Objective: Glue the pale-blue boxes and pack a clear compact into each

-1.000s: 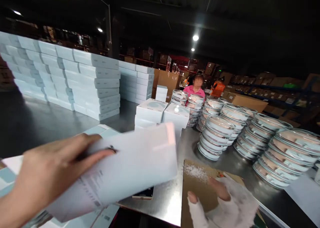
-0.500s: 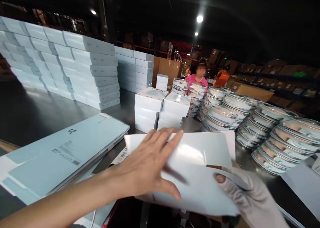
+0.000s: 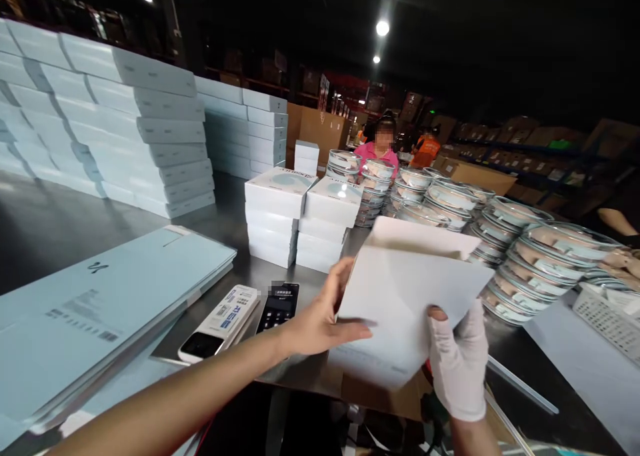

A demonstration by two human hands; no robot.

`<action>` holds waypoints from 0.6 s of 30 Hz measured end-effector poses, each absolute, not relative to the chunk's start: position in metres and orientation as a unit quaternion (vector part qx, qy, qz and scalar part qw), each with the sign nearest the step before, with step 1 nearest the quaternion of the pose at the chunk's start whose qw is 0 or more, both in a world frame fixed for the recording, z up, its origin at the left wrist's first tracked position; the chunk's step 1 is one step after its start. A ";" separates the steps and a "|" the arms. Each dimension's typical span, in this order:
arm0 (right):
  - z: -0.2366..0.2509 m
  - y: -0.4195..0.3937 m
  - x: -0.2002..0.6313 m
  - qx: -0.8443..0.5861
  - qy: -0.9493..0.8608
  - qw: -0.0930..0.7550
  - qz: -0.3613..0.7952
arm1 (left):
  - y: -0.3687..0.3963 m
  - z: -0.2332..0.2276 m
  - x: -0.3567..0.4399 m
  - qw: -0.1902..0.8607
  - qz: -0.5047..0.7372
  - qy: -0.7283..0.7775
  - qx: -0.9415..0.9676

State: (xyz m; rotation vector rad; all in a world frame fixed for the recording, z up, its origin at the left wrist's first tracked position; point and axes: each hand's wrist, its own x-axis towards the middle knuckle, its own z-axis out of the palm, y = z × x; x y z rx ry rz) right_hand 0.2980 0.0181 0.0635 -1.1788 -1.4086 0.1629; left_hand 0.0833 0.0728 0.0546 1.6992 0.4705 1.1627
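Between my hands is a pale cardboard box (image 3: 395, 303), partly folded, tilted upright with its flaps standing up over the table's front edge. My bare left hand (image 3: 330, 309) grips its left side, thumb on the near face and fingers behind. My right hand (image 3: 457, 356), in a white glove that leaves the thumb tip bare, holds the lower right side. To the left lies a stack of flat light-blue box blanks (image 3: 115, 309) with printed text and a barcode. A white boxed device (image 3: 220, 323) and a black phone-like device (image 3: 280, 304) lie beside my left wrist.
White printed boxes (image 3: 275, 189) stand stacked ahead. A tall wall of pale-blue boxes (image 3: 150, 129) rises at left. Several stacks of round glass-lidded containers (image 3: 530, 269) fill the right side, near a white basket (image 3: 610, 316). A person in pink (image 3: 377, 153) is beyond.
The box has swung from lying flat to a steeper tilt. My left hand has gone from spread over its top to gripping its left side. The view has shifted, uncovering the two devices.
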 end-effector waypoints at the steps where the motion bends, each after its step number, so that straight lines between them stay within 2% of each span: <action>1: 0.056 0.018 0.299 -0.515 -0.600 0.610 0.056 | 0.069 0.054 0.085 0.497 0.497 0.181 0.688; 5: 0.043 0.008 0.299 -0.513 -0.576 0.632 0.071 | 0.058 0.059 0.090 0.481 0.539 0.196 0.663; 11: 0.056 -0.015 0.271 -0.516 -0.510 0.671 0.154 | 0.048 0.060 0.102 0.470 0.564 0.278 0.619; 15: 0.073 -0.028 0.267 -0.484 -0.505 0.700 0.144 | 0.039 0.079 0.087 0.475 0.462 0.256 0.704; 18: 0.074 -0.039 0.302 -0.503 -0.518 0.672 0.164 | 0.034 0.086 0.055 0.423 0.424 0.228 0.767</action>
